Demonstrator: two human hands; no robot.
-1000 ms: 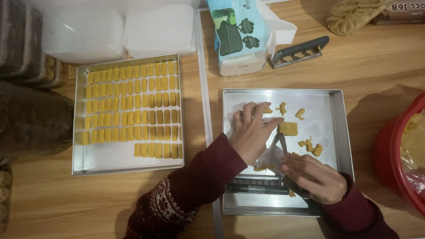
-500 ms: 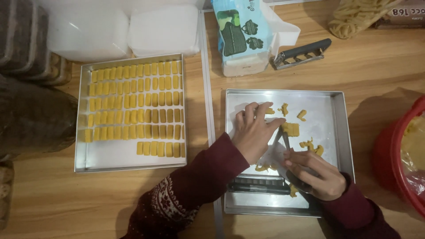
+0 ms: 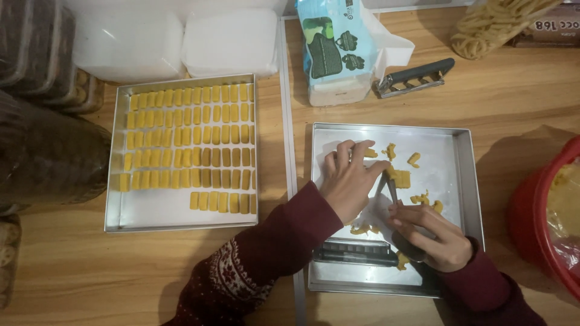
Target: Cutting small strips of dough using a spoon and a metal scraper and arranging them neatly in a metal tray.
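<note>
Working inside the right-hand steel tray [image 3: 465, 181], lower centre-right of the frame. Left hand [image 3: 350, 181] is lying flat, fingers spread and grasping nothing, pressing down on the white liner beside the yellow dough block [image 3: 400, 177]. Right hand [image 3: 432, 232] is closed around the handle of a thin metal blade [image 3: 391, 190], tip pointing up-frame and touching the block's left edge.

Key geometry: the block is sitting just above and slightly left of the right hand, directly right of the left fingertips, so it is lying between the two hands. Blade's long axis is running roughly bottom-to-top of the frame, leaning a little left. Left fingertips are the nearer of the two hands' skin to the block; the right hand is reaching it only via the blade.

Around it: loose dough scraps [image 3: 423, 198] are lying right of the block, a few more at the tray's top centre. A ridged metal cutter [image 3: 353, 252] is lying flat along the tray's lower edge, below the left wrist.

Elsewhere: left tray [image 3: 118, 211] is holding neat rows of cut yellow pieces [image 3: 187, 145]. Tissue pack [image 3: 335, 51] and a black-handled tool [image 3: 417, 75] are sitting top centre. Red basin [image 3: 531, 223] is showing at the right edge.
</note>
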